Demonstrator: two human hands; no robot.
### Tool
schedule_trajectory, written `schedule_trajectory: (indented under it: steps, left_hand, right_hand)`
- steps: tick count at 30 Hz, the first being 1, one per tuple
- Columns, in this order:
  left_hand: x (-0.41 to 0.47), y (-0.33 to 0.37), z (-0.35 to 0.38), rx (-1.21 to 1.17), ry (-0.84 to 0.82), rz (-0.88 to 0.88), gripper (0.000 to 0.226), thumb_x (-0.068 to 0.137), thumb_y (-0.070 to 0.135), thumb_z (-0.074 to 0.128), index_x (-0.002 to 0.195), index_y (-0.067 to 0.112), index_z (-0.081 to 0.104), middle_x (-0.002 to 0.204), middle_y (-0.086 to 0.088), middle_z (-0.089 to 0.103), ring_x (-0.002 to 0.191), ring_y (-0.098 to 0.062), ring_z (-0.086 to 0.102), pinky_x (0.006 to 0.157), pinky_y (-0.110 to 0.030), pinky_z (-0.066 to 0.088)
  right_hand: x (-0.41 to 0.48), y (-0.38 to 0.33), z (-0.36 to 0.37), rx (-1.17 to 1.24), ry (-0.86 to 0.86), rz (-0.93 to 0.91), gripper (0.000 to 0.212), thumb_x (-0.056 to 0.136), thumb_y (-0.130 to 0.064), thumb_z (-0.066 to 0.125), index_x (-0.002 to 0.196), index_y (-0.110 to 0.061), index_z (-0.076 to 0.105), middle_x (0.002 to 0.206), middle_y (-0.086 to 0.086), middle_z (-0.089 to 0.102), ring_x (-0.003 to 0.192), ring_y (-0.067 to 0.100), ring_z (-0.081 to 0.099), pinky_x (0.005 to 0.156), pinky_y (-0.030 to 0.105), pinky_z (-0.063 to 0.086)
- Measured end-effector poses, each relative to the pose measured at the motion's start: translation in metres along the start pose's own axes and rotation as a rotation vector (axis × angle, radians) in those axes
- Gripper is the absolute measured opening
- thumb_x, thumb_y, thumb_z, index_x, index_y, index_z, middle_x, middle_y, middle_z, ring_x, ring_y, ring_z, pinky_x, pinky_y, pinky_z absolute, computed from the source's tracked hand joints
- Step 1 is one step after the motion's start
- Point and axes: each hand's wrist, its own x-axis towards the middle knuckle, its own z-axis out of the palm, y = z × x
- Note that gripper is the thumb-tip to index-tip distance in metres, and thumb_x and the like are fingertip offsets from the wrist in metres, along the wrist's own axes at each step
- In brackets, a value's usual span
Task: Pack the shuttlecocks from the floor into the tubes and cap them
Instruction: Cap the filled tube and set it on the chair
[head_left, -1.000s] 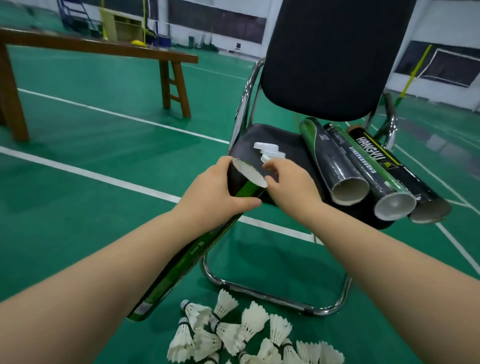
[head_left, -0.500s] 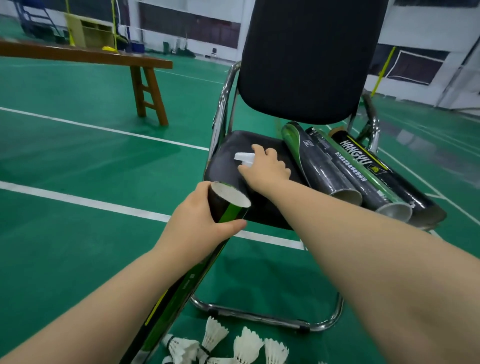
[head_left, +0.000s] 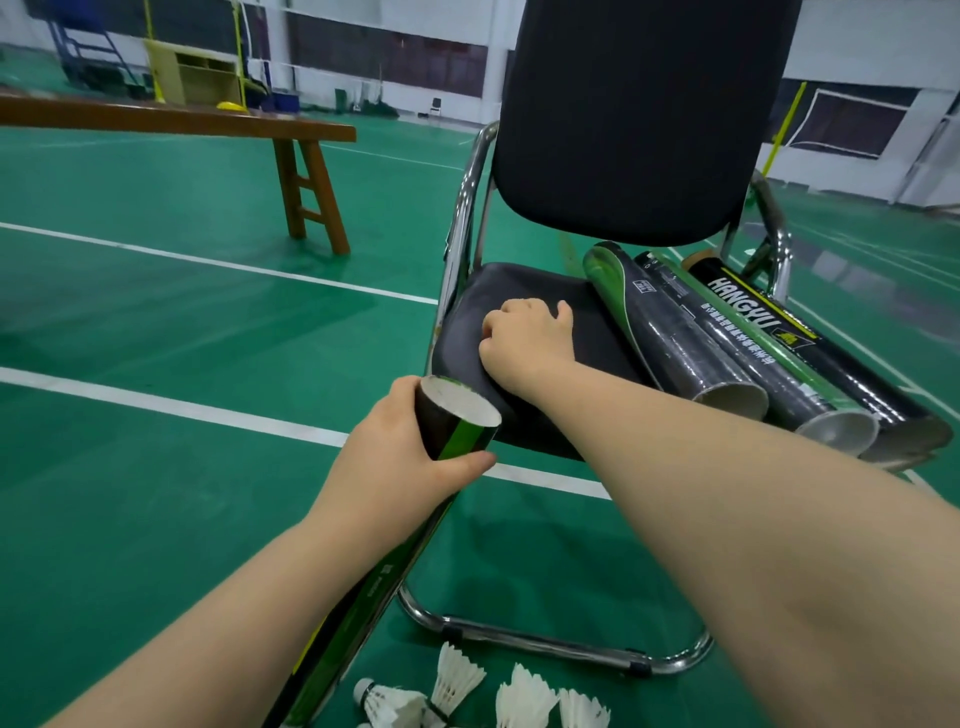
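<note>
Your right hand has left the tube's mouth and gone forward onto the seat, settling over the spot where the white caps showed a second ago. None is visible now. Its fingers are curled with the knuckles up, but I cannot tell whether they have a cap. That reads as a reach for the lid, so you seem to be at the capping step for this tube. Your left hand grips it just below the open mouth, thumb across the front. It is black with a green stripe and slants from the middle of view down toward 7 o'clock. The pale rim is bare and uncapped, and what is inside is hidden. Three more tubes lie side by side on the seat at 3 o'clock of your right hand, mouths open toward you. Loose shuttlecocks wait on the floor at 6 o'clock — more packing remains.
</note>
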Motion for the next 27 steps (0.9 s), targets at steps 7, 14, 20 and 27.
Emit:
schedule_trajectory:
  steps: [7,14,20,27]
  left_hand:
    - [-0.003,0.000,-0.005,0.008,0.013,0.010,0.054,0.065,0.044,0.078,0.101,0.032,0.039,0.095,0.014,0.053,0.086,-0.010,0.049,0.071,-0.023,0.035]
    - [-0.006,0.010,-0.004,-0.006,0.005,0.019,0.054,0.066,0.044,0.077,0.102,0.031,0.038,0.096,0.013,0.052,0.087,-0.011,0.049,0.072,-0.023,0.035]
    - [-0.015,0.019,0.002,-0.010,-0.025,0.036,0.054,0.066,0.044,0.077,0.103,0.032,0.039,0.099,0.011,0.054,0.090,-0.012,0.049,0.073,-0.023,0.036]
    - [-0.045,0.038,0.008,-0.049,-0.059,0.123,0.054,0.064,0.042,0.078,0.100,0.035,0.038,0.092,0.022,0.052,0.087,-0.007,0.052,0.067,-0.020,0.040]
  right_hand:
    - [-0.009,0.001,-0.013,-0.086,0.136,-0.186,0.026,0.087,-0.010,0.047,0.109,-0.020,0.056,0.108,0.006,0.055,0.105,0.029,0.053,0.109,0.047,0.018]
    - [-0.033,0.003,-0.030,0.377,0.401,-0.137,0.020,0.092,-0.005,0.042,0.106,-0.015,0.054,0.109,0.007,0.056,0.083,0.028,0.047,0.071,0.032,0.031]
    - [-0.086,0.004,-0.064,1.123,0.566,0.141,0.017,0.095,-0.011,0.042,0.103,-0.026,0.044,0.081,-0.012,0.050,0.073,0.004,0.049,0.061,0.012,0.038]
    - [-0.146,0.009,-0.075,1.358,0.125,0.186,0.015,0.088,-0.015,0.056,0.094,-0.017,0.070,0.101,0.001,0.068,0.094,0.018,0.059,0.075,0.027,0.048]
